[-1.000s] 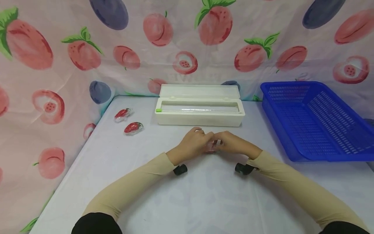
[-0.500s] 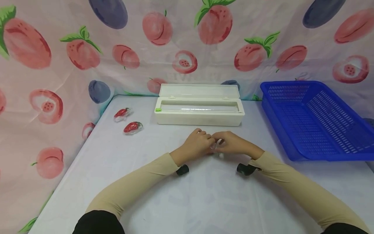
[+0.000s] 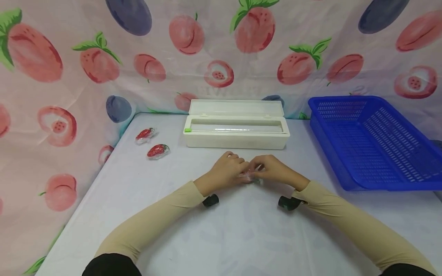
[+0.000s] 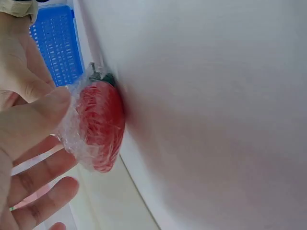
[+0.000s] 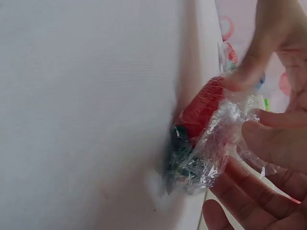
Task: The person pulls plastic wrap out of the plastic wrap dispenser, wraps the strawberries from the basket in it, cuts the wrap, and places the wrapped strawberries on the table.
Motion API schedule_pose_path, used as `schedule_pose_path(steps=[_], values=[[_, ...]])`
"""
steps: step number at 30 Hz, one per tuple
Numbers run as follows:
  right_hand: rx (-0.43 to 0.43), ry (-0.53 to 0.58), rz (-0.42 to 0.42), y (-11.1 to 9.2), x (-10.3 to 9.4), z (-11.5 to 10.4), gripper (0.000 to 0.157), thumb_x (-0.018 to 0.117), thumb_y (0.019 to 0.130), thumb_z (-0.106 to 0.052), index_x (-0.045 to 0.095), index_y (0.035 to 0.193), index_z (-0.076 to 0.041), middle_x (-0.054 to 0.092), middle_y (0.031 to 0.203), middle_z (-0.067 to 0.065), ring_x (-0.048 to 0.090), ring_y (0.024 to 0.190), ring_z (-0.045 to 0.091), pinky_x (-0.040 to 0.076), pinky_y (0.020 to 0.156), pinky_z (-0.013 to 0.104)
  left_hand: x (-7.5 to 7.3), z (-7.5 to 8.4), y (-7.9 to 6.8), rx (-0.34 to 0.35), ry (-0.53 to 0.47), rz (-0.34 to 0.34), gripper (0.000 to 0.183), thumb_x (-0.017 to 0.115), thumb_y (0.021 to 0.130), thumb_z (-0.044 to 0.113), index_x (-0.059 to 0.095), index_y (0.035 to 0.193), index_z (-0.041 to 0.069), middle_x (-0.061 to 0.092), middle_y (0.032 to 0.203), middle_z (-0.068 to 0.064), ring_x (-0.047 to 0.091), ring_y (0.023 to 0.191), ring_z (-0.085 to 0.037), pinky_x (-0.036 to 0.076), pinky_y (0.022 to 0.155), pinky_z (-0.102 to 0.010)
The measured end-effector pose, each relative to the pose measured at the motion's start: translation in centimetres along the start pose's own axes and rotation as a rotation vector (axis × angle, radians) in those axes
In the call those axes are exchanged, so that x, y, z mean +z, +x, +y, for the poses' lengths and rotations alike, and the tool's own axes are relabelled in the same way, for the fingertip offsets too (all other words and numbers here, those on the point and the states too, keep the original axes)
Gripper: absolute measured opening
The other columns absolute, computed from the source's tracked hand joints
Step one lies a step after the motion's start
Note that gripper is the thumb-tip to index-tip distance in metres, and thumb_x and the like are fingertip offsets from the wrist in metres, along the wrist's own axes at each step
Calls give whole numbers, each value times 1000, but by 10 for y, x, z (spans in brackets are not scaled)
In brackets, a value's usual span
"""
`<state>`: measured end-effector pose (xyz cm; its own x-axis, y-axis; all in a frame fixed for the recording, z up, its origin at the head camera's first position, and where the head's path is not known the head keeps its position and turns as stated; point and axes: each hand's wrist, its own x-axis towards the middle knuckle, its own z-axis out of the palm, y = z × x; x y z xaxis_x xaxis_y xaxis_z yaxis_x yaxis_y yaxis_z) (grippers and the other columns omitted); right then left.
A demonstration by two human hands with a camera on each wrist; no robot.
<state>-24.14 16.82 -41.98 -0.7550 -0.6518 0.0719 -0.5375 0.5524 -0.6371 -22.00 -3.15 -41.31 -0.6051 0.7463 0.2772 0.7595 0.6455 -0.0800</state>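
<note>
A red strawberry with a green leafy top (image 4: pixel 103 124), loosely wrapped in clear plastic film, is between the two hands just above the white cloth. My left hand (image 3: pixel 226 170) pinches the wrapped fruit, its thumb against the film in the left wrist view. My right hand (image 3: pixel 275 169) pinches crinkled plastic wrap (image 5: pixel 216 153) beside the fruit, thumb and fingertips close together in the right wrist view. In the head view the fingers hide much of the strawberry. Two more wrapped strawberries, one farther back (image 3: pixel 145 134) and one nearer (image 3: pixel 158 151), lie to the left.
Behind the hands stands a white cling film dispenser (image 3: pixel 236 141) with its lid raised and a film roll inside. A blue perforated basket (image 3: pixel 328 153) is at the right. A fruit-patterned curtain (image 3: pixel 252 73) hangs along the back.
Both hands stay near the same place while their fingers shift around the wrapped strawberry. The left hand has moved slightly left since half a second ago, and more of the fruit shows between the hands.
</note>
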Motion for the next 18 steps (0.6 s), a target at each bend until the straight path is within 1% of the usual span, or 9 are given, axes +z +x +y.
schedule_pose_path(steps=[1, 3, 6, 8, 11, 14, 16, 18], values=[[-7, -1, -1, 0, 0, 0, 7, 71, 80, -7, 67, 86, -5, 71, 91, 7, 65, 88, 20, 55, 76, 33, 1, -1, -1, 12, 10, 6, 30, 66, 83, 46, 60, 91, 18, 69, 85, 7, 64, 86, -14, 44, 94, -36], [-27, -12, -4, 1, 0, 0, 4, 69, 81, -5, 69, 85, -4, 71, 95, 10, 65, 91, 23, 55, 76, 33, 4, -2, -3, 36, 35, 10, 29, 66, 84, 44, 61, 94, 18, 70, 86, 6, 65, 86, -14, 44, 96, -37], [-44, -36, -2, 1, 0, 0, 4, 67, 82, -3, 71, 84, -3, 71, 100, 12, 66, 93, 26, 55, 76, 34, 7, -4, -6, 82, 68, 11, 32, 66, 84, 42, 60, 106, 20, 71, 89, 6, 65, 89, -14, 42, 100, -38], [-46, -42, 5, 1, 0, 1, 5, 67, 81, -2, 71, 84, -3, 71, 98, 12, 66, 91, 26, 55, 76, 34, 9, -6, -7, 115, 87, 15, 33, 66, 84, 39, 61, 112, 23, 70, 91, 6, 65, 90, -13, 41, 101, -39], [-29, -32, 27, 1, 1, 1, 7, 70, 79, -1, 69, 85, -4, 71, 93, 10, 66, 87, 22, 55, 76, 32, 10, -8, -9, 165, 81, 32, 23, 67, 85, 34, 67, 107, 28, 69, 89, 8, 64, 89, -10, 42, 101, -41], [-7, -41, 62, 0, 4, -1, 11, 72, 77, 1, 65, 83, -5, 71, 90, 8, 67, 84, 20, 55, 76, 32, 8, -10, -9, 191, 71, 35, 16, 67, 85, 31, 71, 101, 29, 68, 88, 9, 63, 88, -10, 42, 100, -41], [-23, -90, 76, -1, 6, -3, 11, 72, 77, 1, 65, 83, -6, 70, 92, 8, 67, 86, 21, 54, 77, 34, 6, -10, -9, 199, 72, 21, 14, 67, 85, 32, 72, 98, 30, 67, 88, 9, 62, 88, -10, 42, 100, -42], [-59, -163, 76, -2, 8, -5, 9, 70, 78, 1, 66, 84, -6, 69, 95, 7, 66, 89, 23, 54, 79, 36, 4, -11, -8, 202, 82, -2, 14, 66, 86, 33, 72, 97, 29, 66, 90, 9, 61, 90, -11, 41, 101, -42]])
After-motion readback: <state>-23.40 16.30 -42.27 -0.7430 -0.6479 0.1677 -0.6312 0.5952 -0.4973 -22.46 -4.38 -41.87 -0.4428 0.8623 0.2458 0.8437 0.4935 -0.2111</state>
